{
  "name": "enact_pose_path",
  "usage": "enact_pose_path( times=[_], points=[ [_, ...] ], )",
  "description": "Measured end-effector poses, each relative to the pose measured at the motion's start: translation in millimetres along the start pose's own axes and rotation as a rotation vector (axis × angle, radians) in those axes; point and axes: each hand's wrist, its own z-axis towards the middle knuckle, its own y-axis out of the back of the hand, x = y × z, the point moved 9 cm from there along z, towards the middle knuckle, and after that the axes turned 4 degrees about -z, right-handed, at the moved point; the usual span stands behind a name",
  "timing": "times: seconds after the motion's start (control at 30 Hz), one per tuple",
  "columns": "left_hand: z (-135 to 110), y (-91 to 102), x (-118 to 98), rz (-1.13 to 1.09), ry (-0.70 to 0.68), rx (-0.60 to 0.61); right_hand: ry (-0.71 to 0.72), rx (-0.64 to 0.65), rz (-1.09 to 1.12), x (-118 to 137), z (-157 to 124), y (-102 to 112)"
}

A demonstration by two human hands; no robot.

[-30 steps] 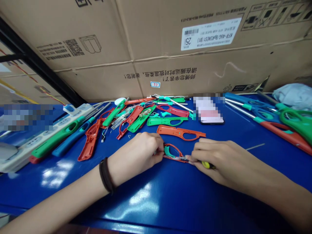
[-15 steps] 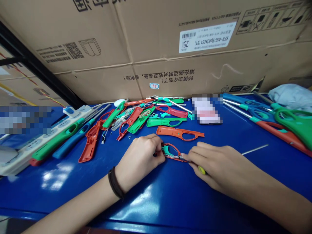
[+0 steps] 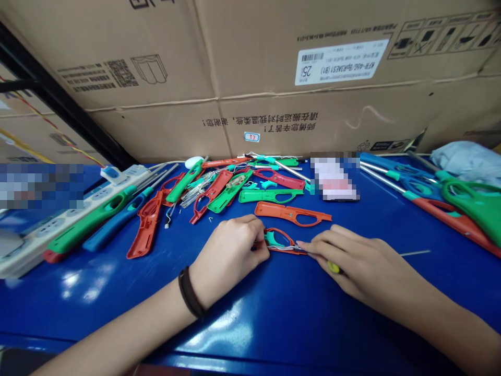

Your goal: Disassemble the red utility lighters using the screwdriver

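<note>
My left hand [image 3: 238, 245] is closed in a pinch on the left end of a red-orange lighter casing half [image 3: 293, 236], holding it low over the blue table. Inside that shell sit a turquoise trigger [image 3: 274, 239] and thin pale wires. My right hand [image 3: 352, 256] has its fingers closed at the casing's right end, near the wires. A yellow-ended tool [image 3: 334, 267] shows under its palm; the rest is hidden by the fingers. Beyond the knuckles a thin metal rod [image 3: 417, 253] sticks out, its other end hidden. Just behind lies another orange casing half [image 3: 274, 210].
Several red and green casing parts and metal pieces are heaped behind, including a green half [image 3: 250, 196]. Whole lighters [image 3: 113, 209] rest by a white power strip [image 3: 50, 227]; others [image 3: 454, 209] lie right. A phone [image 3: 334, 177] and large carton [image 3: 250, 57] stand behind.
The view has shifted slightly. My right hand has moved a little to the right, and the rod beyond it has swung to lie more level. The left hand keeps its pinch.
</note>
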Motion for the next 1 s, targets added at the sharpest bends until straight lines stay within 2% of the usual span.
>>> enact_pose_path(
  times=[0.27, 0.47, 0.73, 1.0],
  points=[
    [-1, 0.2, 1, 0.029, -0.002, -0.013, -0.033, -0.008, 0.110, -7, 2, 5],
    [-2, 2.2, 2, 0.156, 0.028, -0.016, -0.079, 0.049, 0.169, -12, 3, 4],
    [-2, 3.1, 1, 0.174, 0.026, -0.014, -0.090, 0.124, 0.181, -17, 9, 3],
    [-2, 3.3, 1, 0.174, 0.017, -0.018, 0.033, 0.025, 0.052, -8, 4, 6]
  ],
)
